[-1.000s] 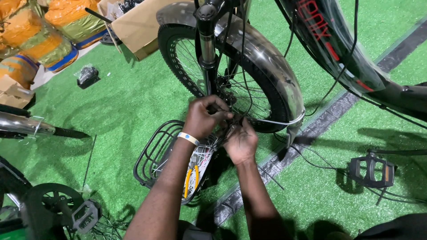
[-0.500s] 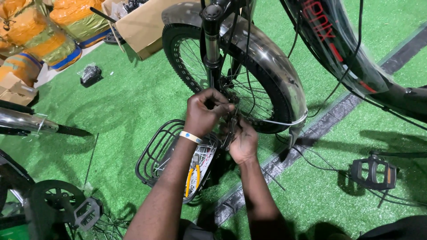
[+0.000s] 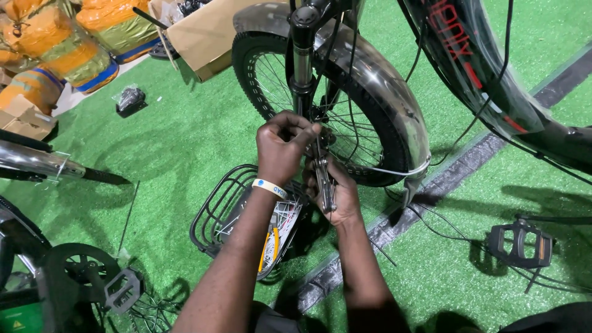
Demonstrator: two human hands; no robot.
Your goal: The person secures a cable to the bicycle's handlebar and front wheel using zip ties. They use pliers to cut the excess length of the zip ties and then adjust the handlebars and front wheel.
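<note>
Both hands work at the hub of the front wheel [image 3: 345,117], beside the fork leg [image 3: 302,68]. The left hand [image 3: 280,151] has its grip pinched shut on something small at the axle, too hidden to identify. The right hand [image 3: 336,194] has its grip closed around a metal wrench [image 3: 324,182]. A black wire basket [image 3: 228,206] lies on the green floor [image 3: 172,142] just below.

Green artificial turf [image 3: 185,142] covers the floor, a dark strip [image 3: 444,179] crossing diagonally at right, orange-wrapped bundles [image 3: 74,43] stacked upper left.
</note>
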